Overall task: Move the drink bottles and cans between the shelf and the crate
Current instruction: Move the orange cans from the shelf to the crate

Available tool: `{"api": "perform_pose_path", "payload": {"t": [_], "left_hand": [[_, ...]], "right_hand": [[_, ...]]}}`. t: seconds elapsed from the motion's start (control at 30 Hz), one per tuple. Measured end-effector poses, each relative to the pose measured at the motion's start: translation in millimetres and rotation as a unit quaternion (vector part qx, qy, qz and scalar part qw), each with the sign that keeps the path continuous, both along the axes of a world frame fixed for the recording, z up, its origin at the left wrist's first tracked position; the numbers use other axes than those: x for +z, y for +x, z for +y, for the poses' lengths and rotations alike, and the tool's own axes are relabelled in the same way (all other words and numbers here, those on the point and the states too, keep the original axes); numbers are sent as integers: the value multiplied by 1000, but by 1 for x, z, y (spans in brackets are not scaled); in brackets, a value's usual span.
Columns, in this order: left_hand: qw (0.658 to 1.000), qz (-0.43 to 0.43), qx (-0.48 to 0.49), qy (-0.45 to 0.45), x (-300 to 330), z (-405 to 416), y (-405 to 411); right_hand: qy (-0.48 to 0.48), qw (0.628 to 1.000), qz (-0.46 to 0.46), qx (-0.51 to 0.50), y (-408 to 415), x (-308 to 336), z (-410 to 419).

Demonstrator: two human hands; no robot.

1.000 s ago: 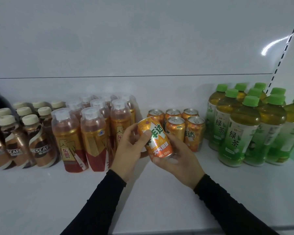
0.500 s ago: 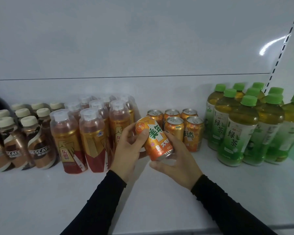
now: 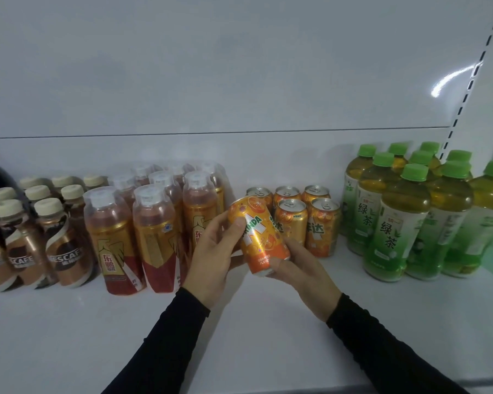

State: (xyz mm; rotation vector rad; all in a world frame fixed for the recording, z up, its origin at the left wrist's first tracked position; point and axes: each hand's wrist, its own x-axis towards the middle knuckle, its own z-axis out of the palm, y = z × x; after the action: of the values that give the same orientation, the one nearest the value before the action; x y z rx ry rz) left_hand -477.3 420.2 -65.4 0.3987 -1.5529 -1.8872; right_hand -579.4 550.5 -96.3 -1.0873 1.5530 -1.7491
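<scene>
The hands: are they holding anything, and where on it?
Both grip one tilted orange soda can: left hand at its upper side, right hand round its lower end.

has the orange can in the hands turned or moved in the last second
Yes. The held orange can has turned in both hands: its label now shows different lettering. It has hardly shifted against the standing cans behind it.

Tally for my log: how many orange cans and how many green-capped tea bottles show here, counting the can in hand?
Orange cans: 6, that is 5 standing on the shelf plus the held can, gripped by the left hand and right hand
Green-capped tea bottles: 9, counted by visible caps
Total: 15
</scene>
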Motion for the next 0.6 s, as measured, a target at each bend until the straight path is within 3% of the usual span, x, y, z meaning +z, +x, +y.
{"api": "perform_pose_path", "payload": {"t": [0.2,0.3,0.43,0.6], "left_hand": [[1000,13,16,-10,-2,0,1],[1000,10,14,-25,-4,0,0],[999,21,6,-42,-1,-2,0],[999,12,-30,-11,1,-2,1]], "right_hand": [[75,965,223,-118,1,-7,-3],[60,958,241,-143,1,-8,-3],[-22,990,89,-102,-1,-4,-1],[-48,996,-74,-17,-2,3,1]]}}
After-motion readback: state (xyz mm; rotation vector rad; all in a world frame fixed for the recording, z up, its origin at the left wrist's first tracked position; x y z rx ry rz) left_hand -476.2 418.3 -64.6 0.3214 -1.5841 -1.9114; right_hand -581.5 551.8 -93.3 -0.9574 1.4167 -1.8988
